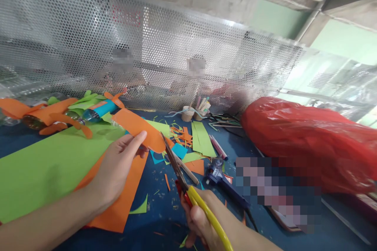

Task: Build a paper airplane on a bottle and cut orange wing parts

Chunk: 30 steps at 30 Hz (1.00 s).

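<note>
A person's two bare hands work over a dark blue table [156, 210] strewn with coloured paper. The left hand [119, 166] pinches an orange paper strip [137, 125], thumb on top and fingers beneath, holding it above the middle of the table. The right hand [203, 223], nearer the table's near edge, is wrapped around the handles of a pair of scissors [178, 168], one yellow and one red. The blades point away from the person and meet the strip's rounded end; how far apart they stand is hard to tell.

Under the left forearm lie a large green sheet [38, 172], stretching toward the table's left edge, and an orange sheet [129, 196]. Beyond the hands are orange scraps [185, 136], a blue scrap [179, 150] and green strips [203, 139]. A dark blue glue gun [226, 186] lies just right of the scissors.

Toward the far left corner, an orange-wrapped bottle [59, 111] lies beside a blue-wrapped bottle [101, 110]. Two cups [187, 115], one full of pens, stand near the far edge, before a perforated metal screen [165, 70]. A shiny red plastic bag [309, 137] bulges along the right side.
</note>
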Available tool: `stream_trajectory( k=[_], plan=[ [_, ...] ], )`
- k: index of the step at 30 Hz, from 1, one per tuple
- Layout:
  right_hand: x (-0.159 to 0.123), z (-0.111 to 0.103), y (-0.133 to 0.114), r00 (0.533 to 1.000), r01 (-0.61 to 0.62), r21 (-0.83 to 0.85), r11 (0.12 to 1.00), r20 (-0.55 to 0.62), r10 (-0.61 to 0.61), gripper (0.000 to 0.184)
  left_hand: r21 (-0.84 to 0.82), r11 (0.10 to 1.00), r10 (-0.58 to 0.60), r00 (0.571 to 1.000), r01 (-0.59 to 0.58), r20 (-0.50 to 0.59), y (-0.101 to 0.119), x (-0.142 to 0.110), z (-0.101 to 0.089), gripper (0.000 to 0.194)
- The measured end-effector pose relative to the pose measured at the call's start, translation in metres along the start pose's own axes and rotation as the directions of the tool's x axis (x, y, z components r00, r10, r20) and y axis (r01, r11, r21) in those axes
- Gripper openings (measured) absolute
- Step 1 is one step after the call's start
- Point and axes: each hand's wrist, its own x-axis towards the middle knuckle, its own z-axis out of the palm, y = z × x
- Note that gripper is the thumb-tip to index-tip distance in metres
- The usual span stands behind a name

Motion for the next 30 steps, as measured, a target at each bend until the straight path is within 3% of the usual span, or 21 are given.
stream_trajectory(
  k=[16, 20, 26, 30],
  plan=[
    [0.002, 0.003, 0.002, 1.000, -0.001, -0.007, 1.000, -0.010, 0.001, 0.062, 0.115, 0.990, 0.079, 0.995, -0.086, 0.060, -0.001, 0.007, -0.006, 0.026],
    [0.001, 0.001, 0.000, 1.000, 0.021, -0.079, 0.997, 0.021, -0.019, 0.060, 0.176, 0.978, 0.101, 0.993, -0.109, 0.053, 0.000, 0.009, -0.006, 0.027],
    [0.000, -0.005, -0.002, 0.985, 0.170, -0.323, 0.931, 0.047, -0.164, 0.054, 0.241, 0.958, 0.136, 0.985, -0.159, 0.110, -0.004, 0.012, -0.011, 0.029],
    [0.000, -0.007, 0.000, 0.983, 0.183, -0.371, 0.910, 0.081, -0.165, 0.053, 0.309, 0.934, 0.140, 0.979, -0.181, 0.149, -0.004, 0.010, -0.011, 0.032]
  ],
)
